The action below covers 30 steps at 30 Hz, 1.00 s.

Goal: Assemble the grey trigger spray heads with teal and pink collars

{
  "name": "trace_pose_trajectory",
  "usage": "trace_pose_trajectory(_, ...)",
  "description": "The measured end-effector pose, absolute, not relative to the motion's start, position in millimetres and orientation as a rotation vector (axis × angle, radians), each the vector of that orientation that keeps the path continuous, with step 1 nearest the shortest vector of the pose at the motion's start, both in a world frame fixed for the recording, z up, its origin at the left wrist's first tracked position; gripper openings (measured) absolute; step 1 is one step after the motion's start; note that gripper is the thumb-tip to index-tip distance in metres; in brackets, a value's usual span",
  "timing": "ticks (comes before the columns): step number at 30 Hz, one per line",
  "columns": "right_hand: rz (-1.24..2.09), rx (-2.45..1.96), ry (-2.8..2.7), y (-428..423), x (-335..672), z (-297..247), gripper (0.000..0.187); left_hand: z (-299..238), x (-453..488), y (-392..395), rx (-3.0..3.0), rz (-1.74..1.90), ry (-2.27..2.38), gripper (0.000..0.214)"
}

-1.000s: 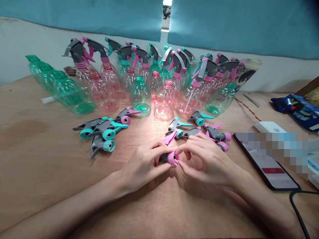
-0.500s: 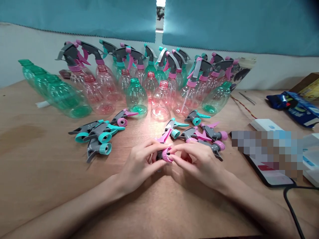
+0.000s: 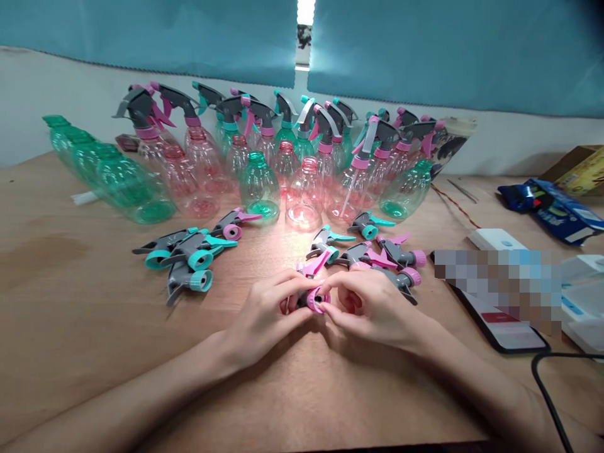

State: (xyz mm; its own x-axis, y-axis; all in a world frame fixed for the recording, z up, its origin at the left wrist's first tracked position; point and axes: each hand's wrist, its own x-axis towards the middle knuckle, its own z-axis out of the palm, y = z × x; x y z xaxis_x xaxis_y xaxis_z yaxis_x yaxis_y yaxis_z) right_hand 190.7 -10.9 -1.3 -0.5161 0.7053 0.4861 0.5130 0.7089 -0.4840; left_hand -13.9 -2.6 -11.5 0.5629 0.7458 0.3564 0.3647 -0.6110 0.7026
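Sprayer head (image 3: 315, 265), grey and pink plastic, one piece; in the head view, between both hands near the middle of the brown wooden table (image 3: 85, 346). Whether it rests on the wood cannot be told.

Left hand (image 3: 267, 305): fingers closed round the head, thumb and forefinger behind its ribbed pink collar (image 3: 313, 304).

Right hand (image 3: 380, 308): thumb and forefinger set narrowly at the collar's open mouth; whether they grip the rim or merely touch it, I cannot tell.

Surroundings: loose grey heads with teal collars (image 3: 201, 260) in a cluster to the left, one pink-collared among them; grey heads with pink collars (image 3: 401, 253) and teal ones just beyond the right hand. Behind: open-necked translucent green plastic bottle (image 3: 259, 192) and pink plastic bottle (image 3: 304, 198), before many bottles with heads fitted. Black phone (image 3: 509, 330), right, well apart.

Hazards, in my judgement: fingertip hold on smooth plastic could let the collar slip and the head twist or drop; right knuckles lifted carelessly could scatter the nearby heads.

Changes from half a second ago: collar's mouth turned slightly more toward the viewer; whole view shifted a little; bottles and loose heads in the same arrangement.
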Motion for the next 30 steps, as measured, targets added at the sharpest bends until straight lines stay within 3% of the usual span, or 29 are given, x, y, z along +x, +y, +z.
trace_pose_trajectory(4,0.188,-1.01,-2.153,-14,186,-4,0.007,-15,-14,-3,2.238,0.914,0.948,0.031)
trace_pose_trajectory(7,0.048,-1.03,-2.083,-17,184,-7,0.014,-15,-14,-4,2.238,0.907,1.005,0.032)
trace_pose_trajectory(15,0.3,-1.056,-1.967,-16,185,-11,0.022,-10,-6,-6,2.168,0.987,1.105,0.028)
trace_pose_trajectory(23,0.226,-0.811,-1.915,-28,173,-12,0.023,-7,-10,7,2.349,1.094,1.275,0.031)
trace_pose_trajectory(30,0.201,-0.654,-1.917,-31,173,-7,0.023,-3,25,41,2.709,1.209,0.904,0.033)
